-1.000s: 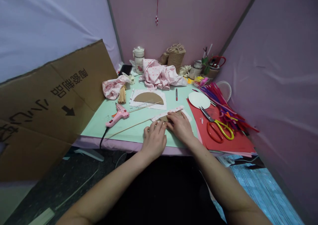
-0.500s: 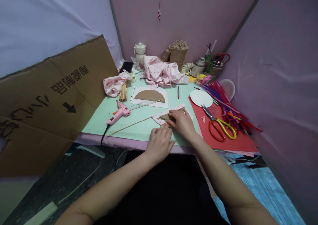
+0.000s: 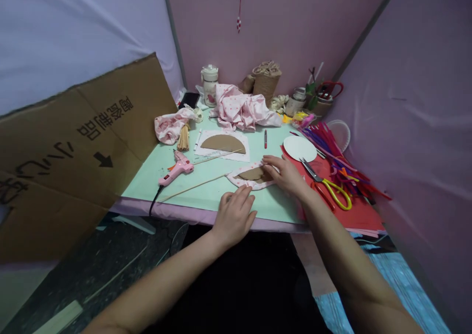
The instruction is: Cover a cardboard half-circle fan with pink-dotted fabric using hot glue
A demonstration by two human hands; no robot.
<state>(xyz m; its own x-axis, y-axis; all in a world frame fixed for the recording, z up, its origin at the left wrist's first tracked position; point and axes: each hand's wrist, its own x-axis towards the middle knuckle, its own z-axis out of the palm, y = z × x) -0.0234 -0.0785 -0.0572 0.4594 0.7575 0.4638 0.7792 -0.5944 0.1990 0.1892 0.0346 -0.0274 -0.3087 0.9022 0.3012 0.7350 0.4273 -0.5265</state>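
Note:
A half-round cardboard piece [image 3: 254, 174] lies on the table, its rim wrapped in pink-dotted white fabric [image 3: 236, 179]. My right hand [image 3: 285, 174] rests over its right end, fingers stretched out and touching it. At the near edge, the fingertips of my left hand [image 3: 236, 211] lie against the fabric, the hand flat with fingers extended. From the piece's left tip a thin wooden stick [image 3: 195, 187] runs down to the left. A second half-round of bare cardboard [image 3: 223, 142] lies behind on a sheet of fabric [image 3: 241, 155]. The pink glue gun [image 3: 177, 169] lies to the left.
Yellow-and-red-handled scissors [image 3: 326, 184] lie on red sheets [image 3: 357, 213] at the right, near a white disc [image 3: 300, 148] and pipe cleaners [image 3: 332, 147]. Crumpled pink fabric [image 3: 239, 108], a bottle [image 3: 210, 85] and twine [image 3: 266, 80] stand behind. A large cardboard sheet [image 3: 88, 152] leans at left.
My right hand has moved right along the fabric-edged piece, uncovering more of its cardboard middle. My left hand has shifted slightly left and down. The view has tilted a little.

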